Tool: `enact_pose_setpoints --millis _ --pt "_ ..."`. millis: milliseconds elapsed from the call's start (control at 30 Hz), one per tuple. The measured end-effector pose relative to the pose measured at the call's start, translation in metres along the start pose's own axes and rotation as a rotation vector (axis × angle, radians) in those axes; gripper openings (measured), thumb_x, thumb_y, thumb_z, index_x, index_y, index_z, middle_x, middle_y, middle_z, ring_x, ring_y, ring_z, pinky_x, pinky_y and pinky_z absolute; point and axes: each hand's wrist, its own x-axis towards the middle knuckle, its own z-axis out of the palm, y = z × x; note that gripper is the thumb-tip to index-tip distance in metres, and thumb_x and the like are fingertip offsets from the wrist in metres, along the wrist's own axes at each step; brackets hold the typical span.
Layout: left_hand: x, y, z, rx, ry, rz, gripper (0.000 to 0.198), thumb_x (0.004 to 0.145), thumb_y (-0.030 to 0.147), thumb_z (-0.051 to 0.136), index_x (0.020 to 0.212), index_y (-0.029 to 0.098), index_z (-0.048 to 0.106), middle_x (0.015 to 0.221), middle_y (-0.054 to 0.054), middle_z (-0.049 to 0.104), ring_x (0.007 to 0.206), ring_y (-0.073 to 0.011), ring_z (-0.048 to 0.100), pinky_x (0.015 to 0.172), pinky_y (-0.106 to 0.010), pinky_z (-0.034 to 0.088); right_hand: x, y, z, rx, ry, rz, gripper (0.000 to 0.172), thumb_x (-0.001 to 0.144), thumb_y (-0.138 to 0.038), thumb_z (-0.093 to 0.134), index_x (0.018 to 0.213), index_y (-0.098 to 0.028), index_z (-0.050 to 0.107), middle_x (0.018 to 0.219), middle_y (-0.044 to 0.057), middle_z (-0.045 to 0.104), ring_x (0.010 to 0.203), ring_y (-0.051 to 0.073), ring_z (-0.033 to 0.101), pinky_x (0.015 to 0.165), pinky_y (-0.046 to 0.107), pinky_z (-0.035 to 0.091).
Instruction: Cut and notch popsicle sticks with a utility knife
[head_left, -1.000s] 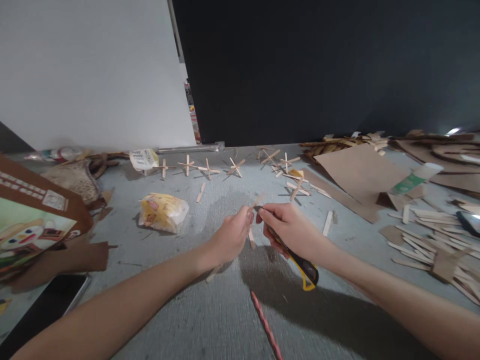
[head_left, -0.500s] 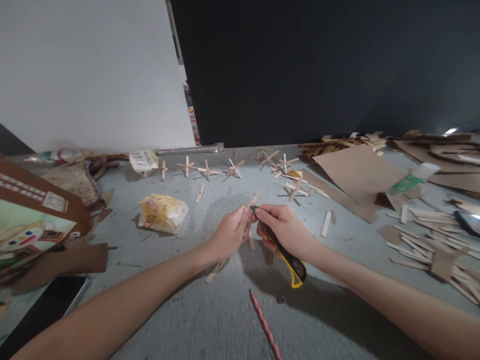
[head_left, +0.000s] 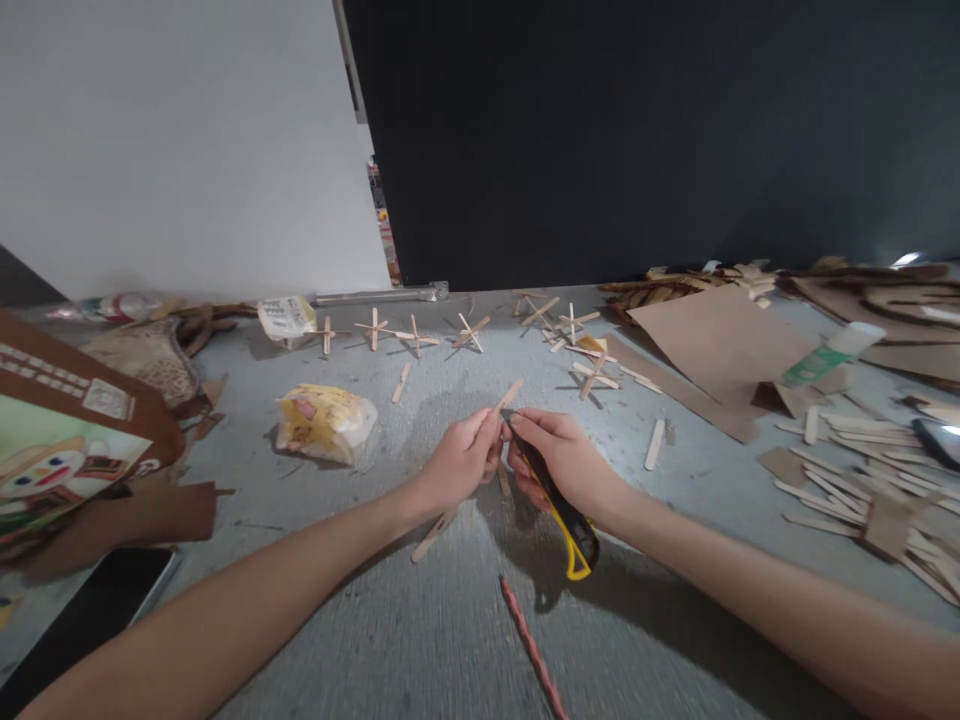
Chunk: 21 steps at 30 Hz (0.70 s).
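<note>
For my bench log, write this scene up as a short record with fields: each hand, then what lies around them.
Left hand: pinching a wooden stick
Right hand: gripping a black-and-yellow utility knife, front end close to the left fingertips
Beyond hands: several crossed-stick pieces
Between forearms: red twisted rod
Left side: yellow-printed bag, phone
Right side: loose sticks, green-and-white tube

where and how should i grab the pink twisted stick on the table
Best from above, probably pinching the pink twisted stick near the middle of its visible length: it is slim and lies on the table, its near end out of view. Coming from the left would likely avoid the cutter in the right hand.
</note>
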Motion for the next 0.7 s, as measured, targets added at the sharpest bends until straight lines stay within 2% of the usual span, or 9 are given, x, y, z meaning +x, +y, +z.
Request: enact_pose_setpoints --millis 400,700 --pt "-0.001 0.000 0.009 0.016 0.108 0.011 0.052 0.096 0.070 0.050 0.075 0.023 0.042 0.058 0.009 0.038 0.045 -0.0073 0.031 0.043 -0.022 0.027 -0.002 0.010 0.005 -0.105 0.059 -0.148 0.041 0.094 -0.058 0.060 0.071 -0.026 0.048 0.051 -0.008 0.050 0.032 0.010 0.047 0.028 0.021 0.036" --pt "-0.002 0.000 0.013 -0.124 0.079 -0.033 0.046 0.098 0.062 0.052 0.075 0.024 0.040 0.055 0.010 0.035 0.041 -0.0064 0.025 0.040 -0.020 0.025 -0.002 0.013 0.005 -0.069 0.042 -0.149 0.038 0.095 -0.053 0.059 0.071 -0.025 0.049 0.050 -0.008 0.050 0.030 0.010 0.046 0.027 0.021 0.035"
